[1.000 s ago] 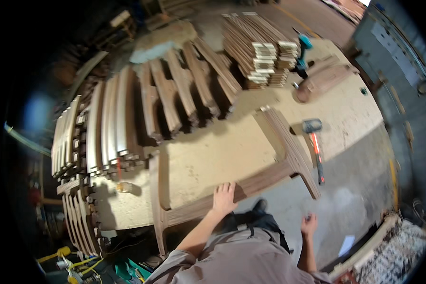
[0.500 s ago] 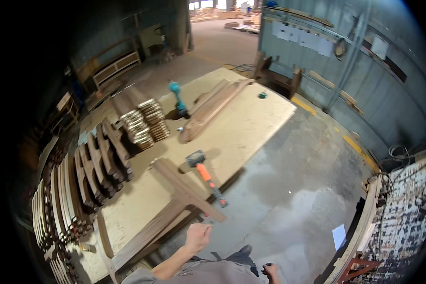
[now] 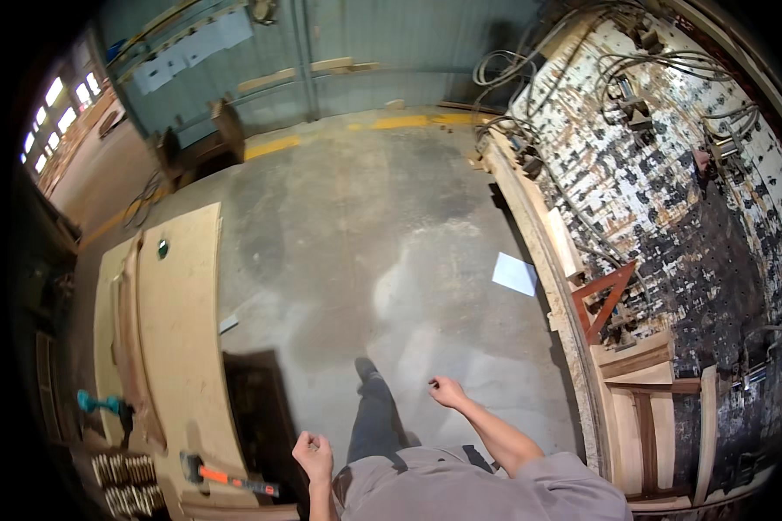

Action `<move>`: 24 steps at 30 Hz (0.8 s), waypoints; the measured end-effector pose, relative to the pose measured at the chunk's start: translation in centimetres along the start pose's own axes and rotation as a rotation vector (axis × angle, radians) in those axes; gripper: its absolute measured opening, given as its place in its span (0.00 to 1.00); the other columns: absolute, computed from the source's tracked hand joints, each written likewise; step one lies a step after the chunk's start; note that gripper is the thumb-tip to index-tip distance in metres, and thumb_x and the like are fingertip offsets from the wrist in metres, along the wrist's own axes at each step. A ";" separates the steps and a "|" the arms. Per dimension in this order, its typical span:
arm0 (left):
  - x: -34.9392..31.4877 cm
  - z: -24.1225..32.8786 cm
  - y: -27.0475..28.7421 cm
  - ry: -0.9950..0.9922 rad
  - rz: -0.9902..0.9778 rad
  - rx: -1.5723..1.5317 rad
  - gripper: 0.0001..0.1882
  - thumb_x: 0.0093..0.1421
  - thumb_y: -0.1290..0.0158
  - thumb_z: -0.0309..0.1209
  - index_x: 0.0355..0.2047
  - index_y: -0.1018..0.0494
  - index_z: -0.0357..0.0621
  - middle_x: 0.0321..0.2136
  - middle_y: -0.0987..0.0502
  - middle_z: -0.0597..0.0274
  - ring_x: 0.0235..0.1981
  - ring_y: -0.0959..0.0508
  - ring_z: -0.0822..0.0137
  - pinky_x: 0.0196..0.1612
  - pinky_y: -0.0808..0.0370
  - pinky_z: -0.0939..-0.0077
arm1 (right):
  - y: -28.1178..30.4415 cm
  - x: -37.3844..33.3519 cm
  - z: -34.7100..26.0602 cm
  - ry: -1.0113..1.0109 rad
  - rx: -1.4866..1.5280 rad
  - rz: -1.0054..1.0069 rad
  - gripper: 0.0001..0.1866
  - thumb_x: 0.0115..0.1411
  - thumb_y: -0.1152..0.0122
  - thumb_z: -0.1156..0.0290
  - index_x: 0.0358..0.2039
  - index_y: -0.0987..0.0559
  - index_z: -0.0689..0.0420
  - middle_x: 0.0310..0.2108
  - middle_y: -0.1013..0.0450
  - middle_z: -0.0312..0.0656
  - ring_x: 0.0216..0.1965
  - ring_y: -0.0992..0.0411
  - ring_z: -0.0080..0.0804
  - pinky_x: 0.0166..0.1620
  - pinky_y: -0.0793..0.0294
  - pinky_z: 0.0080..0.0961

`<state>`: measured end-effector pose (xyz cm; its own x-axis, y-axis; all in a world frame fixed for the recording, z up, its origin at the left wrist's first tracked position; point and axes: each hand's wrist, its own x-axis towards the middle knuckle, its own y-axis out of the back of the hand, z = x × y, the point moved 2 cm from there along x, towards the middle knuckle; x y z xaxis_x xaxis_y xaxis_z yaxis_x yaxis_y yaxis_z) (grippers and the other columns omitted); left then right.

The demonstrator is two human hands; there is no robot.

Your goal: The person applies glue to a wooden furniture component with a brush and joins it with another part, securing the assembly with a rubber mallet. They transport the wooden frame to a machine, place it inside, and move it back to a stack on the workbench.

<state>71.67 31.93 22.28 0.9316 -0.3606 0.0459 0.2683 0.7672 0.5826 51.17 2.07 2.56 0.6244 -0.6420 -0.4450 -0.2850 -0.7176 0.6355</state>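
At the far left a long pale table runs up the frame, and what lies on it is grouped along its near end. A teal power tool lies at the table's left edge, with a stack of short wooden pieces just below it, packed side by side so they stay together. A long curved dark wooden part lies lengthwise along the table, flat so it cannot roll. Near the table's lower corner a hammer with an orange handle lies with its handle pointing out past the edge, within easy reach.

The left hand is just beside that handle but apart from it, curled into a loose fist and holding nothing. The right hand hangs over the bare concrete floor, fingers bent and empty as far as the small view lets me tell. A dark shoe is set forward between the hands.

To the right stands a paint-spattered jig board with hoses, and a pale wooden frame leans at its base.
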 end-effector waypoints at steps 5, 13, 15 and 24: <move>10.7 -0.4 -7.9 0.074 -0.046 -0.058 0.07 0.43 0.53 0.15 0.21 0.38 0.37 0.18 0.37 0.63 0.20 0.37 0.71 0.26 0.36 0.76 | 9.4 9.6 1.2 -0.047 -0.047 0.137 0.18 0.51 0.41 0.65 0.43 0.21 0.56 0.33 0.21 0.46 0.37 0.22 0.43 0.42 0.24 0.34; 36.4 12.5 -24.3 -0.208 -0.141 -0.080 0.10 0.44 0.53 0.14 0.29 0.30 0.37 0.24 0.31 0.58 0.25 0.29 0.65 0.31 0.29 0.74 | 21.9 13.8 9.0 -0.599 0.082 0.389 0.10 0.52 0.43 0.65 0.27 0.20 0.59 0.19 0.24 0.43 0.25 0.22 0.33 0.32 0.24 0.33; 43.0 18.6 -28.8 -0.294 -0.208 -0.154 0.09 0.46 0.51 0.15 0.29 0.29 0.37 0.25 0.29 0.57 0.26 0.27 0.65 0.31 0.28 0.74 | 22.6 15.0 9.5 -0.700 0.092 0.140 0.09 0.52 0.43 0.66 0.27 0.19 0.57 0.21 0.23 0.44 0.24 0.22 0.34 0.32 0.24 0.33; 59.9 45.5 -53.2 -0.886 -0.378 -0.228 0.09 0.47 0.46 0.16 0.29 0.28 0.40 0.27 0.27 0.55 0.28 0.25 0.57 0.31 0.27 0.69 | 21.3 25.4 16.4 -0.831 0.463 0.046 0.10 0.56 0.45 0.67 0.26 0.20 0.58 0.24 0.24 0.41 0.27 0.24 0.32 0.31 0.25 0.29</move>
<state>101.99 -54.63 30.94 0.2794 -0.7981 0.5338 0.6375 0.5699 0.5184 49.01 -33.93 -5.52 -0.0611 -0.5308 -0.8453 -0.6673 -0.6081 0.4301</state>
